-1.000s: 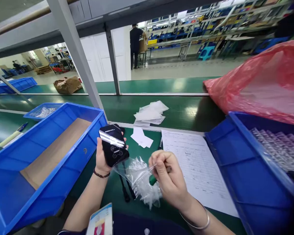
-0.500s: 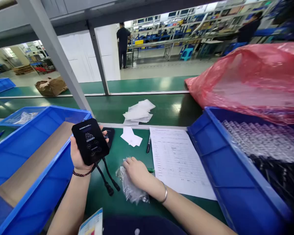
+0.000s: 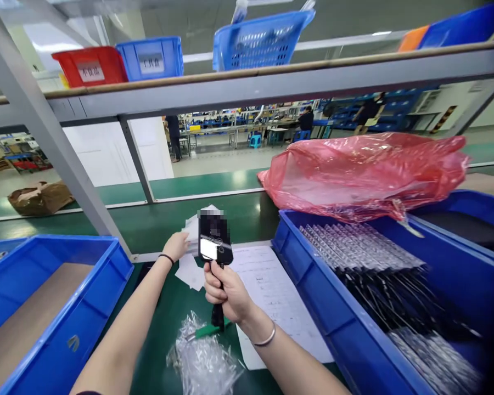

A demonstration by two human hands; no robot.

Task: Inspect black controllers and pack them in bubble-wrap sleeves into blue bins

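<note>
In my right hand (image 3: 229, 292) is a flat black device (image 3: 225, 253) with a glossy front, held upright by the black cables at its lower end. Part of its face is blurred out, and a bright white patch shows on it. My left hand (image 3: 177, 245) is at the pile of white sheets (image 3: 192, 225) on the green belt, fingertips pinched at the pile's left edge. Small white cards (image 3: 191, 273) lie just below that hand. Nearer me is a heap of clear plastic bags (image 3: 209, 365), with a green-handled item (image 3: 207, 331) across its top.
A written form (image 3: 284, 312) lies right of my right hand. The blue bin (image 3: 313, 296) on the right holds bagged black-cabled parts, with a red plastic bag (image 3: 354, 175) behind it. Another blue bin (image 3: 78, 307) stands left. A metal post (image 3: 61, 131) and shelf (image 3: 239, 90) frame the bench.
The black device has passed from my left hand to my right. My right hand has left the clear bags, and my left has reached forward to the white sheets. The view has tilted up and right.
</note>
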